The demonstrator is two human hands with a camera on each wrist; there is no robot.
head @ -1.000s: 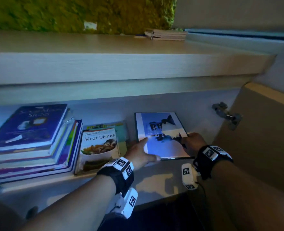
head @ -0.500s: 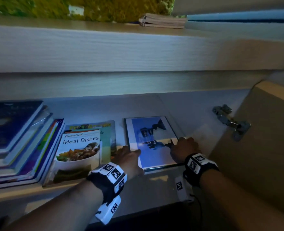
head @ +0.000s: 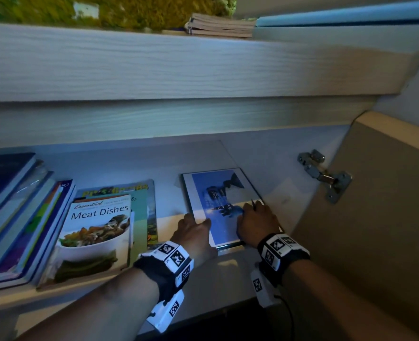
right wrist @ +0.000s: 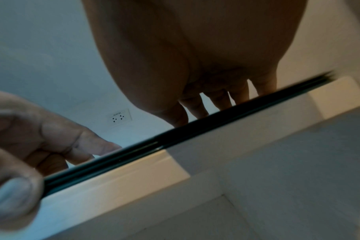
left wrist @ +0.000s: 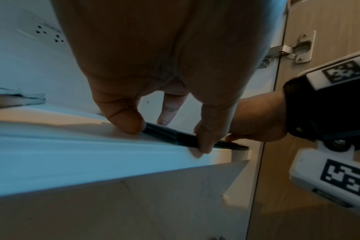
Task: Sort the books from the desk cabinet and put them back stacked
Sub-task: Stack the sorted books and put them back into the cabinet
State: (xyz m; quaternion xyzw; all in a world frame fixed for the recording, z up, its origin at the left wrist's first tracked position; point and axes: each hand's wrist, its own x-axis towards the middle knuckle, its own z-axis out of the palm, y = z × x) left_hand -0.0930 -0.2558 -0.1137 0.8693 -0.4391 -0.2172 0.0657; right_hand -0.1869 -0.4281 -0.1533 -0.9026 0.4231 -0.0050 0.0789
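A thin blue-covered book (head: 218,193) lies flat on the cabinet shelf (head: 169,225), its near edge at the shelf's front lip. My left hand (head: 193,230) pinches its near-left corner; in the left wrist view the thumb and a finger clamp the book's dark edge (left wrist: 166,134). My right hand (head: 255,220) holds the near-right part, fingers (right wrist: 197,110) on the cover above the book's dark edge (right wrist: 175,138), thumb at the front edge. Left of it a "Meat Dishes" cookbook (head: 97,232) lies on a green magazine (head: 142,193), beside a stack of books (head: 19,212).
The cabinet door (head: 388,205) stands open at the right on a metal hinge (head: 324,175). The thick desk top (head: 179,70) overhangs the shelf and carries a few thin notebooks (head: 220,25). A wall socket (right wrist: 118,117) shows at the cabinet's back.
My left hand has slid back along the blue book's left edge to its near-left corner and now pinches it. The right hand stays on the book's right side.
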